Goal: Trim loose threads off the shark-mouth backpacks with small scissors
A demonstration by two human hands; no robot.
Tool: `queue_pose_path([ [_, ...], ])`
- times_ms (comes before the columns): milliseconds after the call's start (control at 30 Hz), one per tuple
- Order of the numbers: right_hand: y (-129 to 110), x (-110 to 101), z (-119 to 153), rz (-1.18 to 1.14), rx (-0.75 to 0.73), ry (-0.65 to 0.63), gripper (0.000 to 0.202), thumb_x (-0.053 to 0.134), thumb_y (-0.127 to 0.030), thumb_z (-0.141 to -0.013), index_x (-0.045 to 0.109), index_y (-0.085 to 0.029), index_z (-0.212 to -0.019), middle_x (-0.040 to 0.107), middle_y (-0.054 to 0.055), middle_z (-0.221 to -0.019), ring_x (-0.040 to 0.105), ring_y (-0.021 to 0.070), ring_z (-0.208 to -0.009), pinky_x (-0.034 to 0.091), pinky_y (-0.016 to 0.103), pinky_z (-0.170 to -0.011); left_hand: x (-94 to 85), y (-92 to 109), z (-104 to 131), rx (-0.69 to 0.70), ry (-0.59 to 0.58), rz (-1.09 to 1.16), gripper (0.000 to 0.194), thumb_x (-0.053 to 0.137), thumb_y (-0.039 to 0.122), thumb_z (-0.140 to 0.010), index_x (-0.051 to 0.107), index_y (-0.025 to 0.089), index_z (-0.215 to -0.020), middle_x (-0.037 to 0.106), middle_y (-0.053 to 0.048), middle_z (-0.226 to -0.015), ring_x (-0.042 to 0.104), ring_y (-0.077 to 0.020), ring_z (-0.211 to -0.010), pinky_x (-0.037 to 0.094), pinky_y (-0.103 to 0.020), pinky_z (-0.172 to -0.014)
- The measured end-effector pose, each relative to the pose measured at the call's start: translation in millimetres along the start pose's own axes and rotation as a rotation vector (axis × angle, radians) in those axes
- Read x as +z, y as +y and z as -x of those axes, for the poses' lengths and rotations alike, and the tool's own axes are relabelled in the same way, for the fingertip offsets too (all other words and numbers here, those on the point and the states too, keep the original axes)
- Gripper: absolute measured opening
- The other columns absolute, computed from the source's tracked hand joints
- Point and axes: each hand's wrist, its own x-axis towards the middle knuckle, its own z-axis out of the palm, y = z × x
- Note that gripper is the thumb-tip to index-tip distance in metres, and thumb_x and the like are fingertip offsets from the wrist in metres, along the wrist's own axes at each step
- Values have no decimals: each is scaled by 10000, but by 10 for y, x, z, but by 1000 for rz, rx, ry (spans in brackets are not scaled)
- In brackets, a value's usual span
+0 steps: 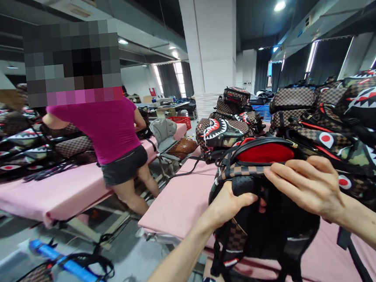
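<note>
A black and brown checkered backpack stands upright on the pink table in front of me, its black back panel and straps facing me. The top is unzipped and shows a red lining. My left hand is closed around the upper part of a black shoulder strap, thumb on the near side, with most fingers hidden behind it. With bent fingers, my right hand grips the backpack's top back edge, just below the opening. Its fingertips are partly hidden. Black straps dangle from the backpack's lower end.
Piled backpacks with shark-mouth prints lie behind and to the right. A co-worker stands at another pink table on the left. A blue-rimmed bin holds more bags at lower left. A grey chair stands between the tables.
</note>
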Motion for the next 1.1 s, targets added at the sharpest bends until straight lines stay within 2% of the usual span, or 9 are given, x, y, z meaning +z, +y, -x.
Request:
queue_pose_path([
  [67, 16, -5, -20, -20, -4, -12, 214, 475, -113, -866, 603, -203, -1011, 693, 16, -918, 567, 143, -799, 333, 308, -683, -8, -2, -2, 0, -4, 4, 127, 622, 188, -681, 644, 125, -789, 667, -41, -706, 610, -152, -628, 493, -275, -658],
  [267, 118, -31, -76, -141, 137, -64, 185, 500, -114, -861, 596, -221, -977, 689, 6, -852, 552, 138, -737, 324, 306, -669, -21, -7, -7, -27, 9, 14, 194, 646, 216, -680, 632, 139, -858, 674, -38, -715, 621, -164, -631, 495, -294, -658],
  [433, 167, -14, -95, -79, 24, -139, 231, 429, -138, -903, 569, -228, -1063, 676, 12, -953, 546, 137, -827, 343, 312, -724, -27, -17, -12, -9, -2, 12, 157, 630, 201, -688, 644, 145, -834, 675, -37, -715, 619, -167, -637, 487, -293, -671],
  [533, 194, -31, -143, -61, -68, -131, 280, 377, -122, -911, 557, -226, -1097, 663, 12, -987, 540, 141, -869, 363, 321, -748, -28, -9, -11, 25, -34, -16, 117, 611, 192, -696, 666, 136, -783, 676, -47, -720, 616, -175, -659, 479, -292, -685],
  [733, 237, -138, -403, -18, -356, -152, 292, 366, -52, -876, 623, -182, -927, 644, 40, -979, 546, 173, -895, 382, 341, -745, -21, 14, -11, 88, -85, -4, 117, 639, 253, -712, 653, 143, -746, 658, -38, -677, 593, -157, -628, 462, -264, -661],
  [867, 279, -161, -547, -63, -401, -208, 303, 380, -45, -866, 612, -237, -905, 643, 11, -956, 556, 149, -871, 400, 308, -747, -20, -24, -19, 69, -60, 8, 153, 650, 256, -703, 653, 133, -796, 672, -44, -699, 610, -167, -640, 475, -278, -668],
  [967, 307, -160, -436, -153, -227, -207, 244, 399, -119, -891, 597, -249, -950, 651, 11, -920, 568, 161, -842, 426, 328, -757, -16, -67, -17, 58, 20, 22, 217, 645, 190, -683, 649, 144, -895, 689, -31, -755, 629, -166, -666, 493, -296, -706],
  [1033, 280, -171, -211, -264, 107, -167, 170, 455, -219, -892, 580, -237, -1006, 640, 39, -934, 573, 191, -855, 444, 351, -768, -15, -97, -12, 79, 97, -9, 229, 642, 163, -670, 658, 144, -898, 695, -26, -773, 633, -161, -697, 497, -290, -734],
  [1100, 186, -188, 100, -374, 555, -123, 245, 558, -357, -836, 559, -227, -1045, 617, 64, -939, 577, 221, -844, 464, 356, -740, -16, -129, -10, 79, 137, -35, 181, 643, 193, -682, 672, 134, -850, 701, -42, -789, 638, -169, -732, 501, -286, -743],
])
